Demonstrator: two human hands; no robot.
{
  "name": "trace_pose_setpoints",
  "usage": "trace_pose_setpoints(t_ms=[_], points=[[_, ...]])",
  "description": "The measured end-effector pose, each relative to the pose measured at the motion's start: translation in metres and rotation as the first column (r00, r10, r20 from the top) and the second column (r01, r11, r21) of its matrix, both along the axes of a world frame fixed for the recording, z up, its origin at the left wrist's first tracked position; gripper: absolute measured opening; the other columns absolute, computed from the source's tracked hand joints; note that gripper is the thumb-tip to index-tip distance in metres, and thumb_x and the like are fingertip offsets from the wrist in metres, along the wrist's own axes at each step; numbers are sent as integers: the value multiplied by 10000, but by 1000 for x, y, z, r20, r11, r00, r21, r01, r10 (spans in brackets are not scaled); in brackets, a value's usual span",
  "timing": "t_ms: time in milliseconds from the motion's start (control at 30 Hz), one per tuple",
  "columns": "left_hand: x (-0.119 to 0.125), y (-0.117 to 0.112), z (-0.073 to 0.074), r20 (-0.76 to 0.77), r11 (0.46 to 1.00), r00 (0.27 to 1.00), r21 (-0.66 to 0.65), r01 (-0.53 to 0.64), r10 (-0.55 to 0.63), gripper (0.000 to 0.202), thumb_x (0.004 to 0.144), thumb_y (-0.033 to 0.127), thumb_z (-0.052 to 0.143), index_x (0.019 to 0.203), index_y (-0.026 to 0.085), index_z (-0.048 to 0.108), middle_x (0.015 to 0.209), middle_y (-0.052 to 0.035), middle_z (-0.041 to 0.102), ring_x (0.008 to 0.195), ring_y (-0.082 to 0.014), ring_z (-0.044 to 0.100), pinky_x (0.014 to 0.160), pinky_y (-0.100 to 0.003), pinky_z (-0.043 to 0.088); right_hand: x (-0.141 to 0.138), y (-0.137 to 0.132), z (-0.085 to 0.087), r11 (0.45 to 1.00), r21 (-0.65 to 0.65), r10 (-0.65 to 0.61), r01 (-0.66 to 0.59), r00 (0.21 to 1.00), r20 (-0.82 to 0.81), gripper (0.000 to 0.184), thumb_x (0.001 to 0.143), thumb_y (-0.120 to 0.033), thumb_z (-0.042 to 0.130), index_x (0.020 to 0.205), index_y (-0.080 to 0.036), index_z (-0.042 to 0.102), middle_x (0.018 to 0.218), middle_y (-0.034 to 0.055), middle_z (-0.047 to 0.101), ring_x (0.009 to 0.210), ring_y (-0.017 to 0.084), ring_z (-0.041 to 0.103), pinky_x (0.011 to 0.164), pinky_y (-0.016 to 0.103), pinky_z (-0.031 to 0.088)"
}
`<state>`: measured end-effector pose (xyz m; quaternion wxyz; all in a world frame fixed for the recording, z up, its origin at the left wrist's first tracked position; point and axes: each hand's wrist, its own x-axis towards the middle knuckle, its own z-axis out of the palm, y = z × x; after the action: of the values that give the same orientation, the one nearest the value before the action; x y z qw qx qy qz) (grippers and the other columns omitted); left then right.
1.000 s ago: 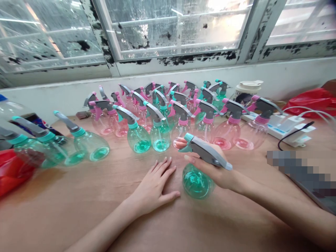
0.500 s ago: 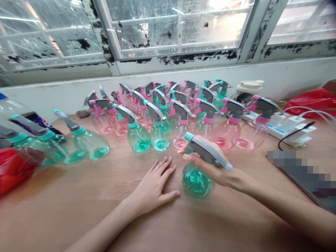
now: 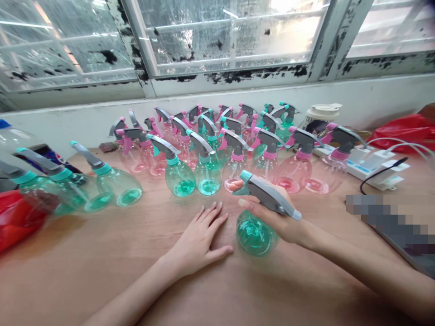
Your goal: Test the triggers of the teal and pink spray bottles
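My right hand is wrapped around the neck of a green spray bottle, which has a grey and teal trigger head. Its fingers reach toward the teal trigger; part of the grip is hidden behind the head. My left hand lies flat on the wooden table, fingers spread, just left of that bottle and holding nothing. Beyond my hands stand a green spray bottle, another teal-collared spray bottle and a pink spray bottle among several more.
Several green spray bottles stand at the left, beside a red plastic bag. To the right are a white power strip with cables, a lidded cup and a partly pixelated dark object. Windows rise behind.
The fingers of my right hand have shifted slightly at the trigger. My left hand and the standing bottles stay where they were.
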<state>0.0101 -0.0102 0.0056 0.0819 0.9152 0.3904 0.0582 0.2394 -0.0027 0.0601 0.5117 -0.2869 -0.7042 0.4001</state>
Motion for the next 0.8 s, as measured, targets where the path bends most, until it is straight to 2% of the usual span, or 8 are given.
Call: trace_pose_setpoints(t_ms=[233,500,700,800], points=[[0,0,-1,3,1000,1000,-8,-4,4,745,925,603,550,1485,138,392,1582,-156,289,1470,-322,214,1189,-527,167,2,-2,0,999,30,-31,30,999,42,166,890,-258,618,1054,-236,632,995,50,711,919,211,698,898,404,574],[0,1,-1,3,1000,1000,-16,-5,5,749,923,615,543,1489,149,387,1585,-148,285,1472,-317,212,1187,-532,173,0,0,1,1000,15,-6,5,1000,16,257,875,-194,615,1130,-228,622,1123,69,700,1016,209,691,898,362,578],[0,-1,0,3,1000,1000,-22,-10,10,749,923,604,553,1491,144,387,1585,-145,286,1473,-316,208,1192,-523,167,2,0,-2,998,35,-50,48,997,54,311,872,-201,622,1183,-205,631,1166,87,705,1090,242,678,942,385,551],[0,0,0,6,1000,1000,-21,-9,9,748,921,599,558,1492,147,385,1585,-142,288,1473,-317,205,1191,-527,169,2,-1,-1,999,20,-30,29,999,42,316,873,-195,613,1187,-213,630,1196,89,698,1110,251,676,933,387,558]])
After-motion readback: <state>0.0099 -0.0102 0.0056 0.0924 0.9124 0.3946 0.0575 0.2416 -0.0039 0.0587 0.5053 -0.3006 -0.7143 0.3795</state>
